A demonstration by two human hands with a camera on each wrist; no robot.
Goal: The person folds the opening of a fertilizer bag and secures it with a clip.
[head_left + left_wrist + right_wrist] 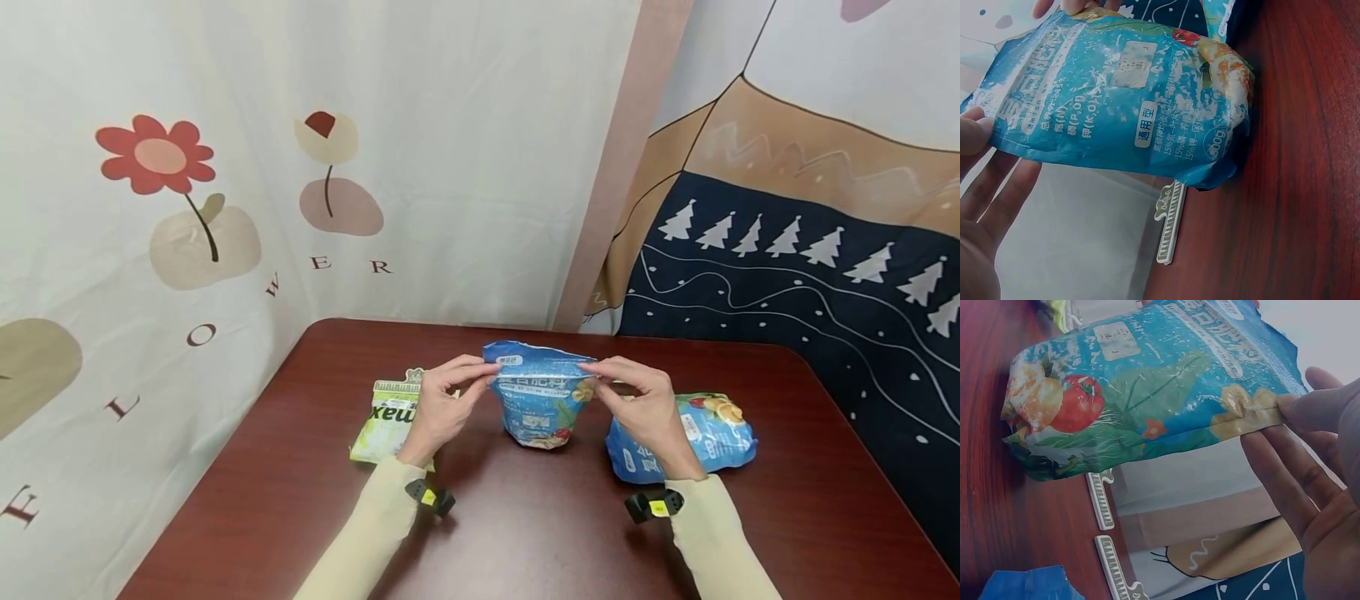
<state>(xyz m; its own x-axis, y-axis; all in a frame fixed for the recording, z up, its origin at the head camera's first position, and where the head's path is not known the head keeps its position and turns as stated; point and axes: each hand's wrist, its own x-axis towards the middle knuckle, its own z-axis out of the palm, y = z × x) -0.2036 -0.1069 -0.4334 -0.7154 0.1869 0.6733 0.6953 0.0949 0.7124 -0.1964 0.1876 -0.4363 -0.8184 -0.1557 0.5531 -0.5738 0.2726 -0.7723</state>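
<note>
Both pinches were on! The left hand [442, 408] and right hand [645, 404] each had thumb and fingers clamped on an upper side edge of the blue bag [536, 408], upright between them. Danger here: the top looked cut open, so one pinch slipping could have tipped it and spilled the contents. Crinkled, glossy plastic, a printed tomato [1079, 403] below the right grip, a ragged rim above both.
</note>
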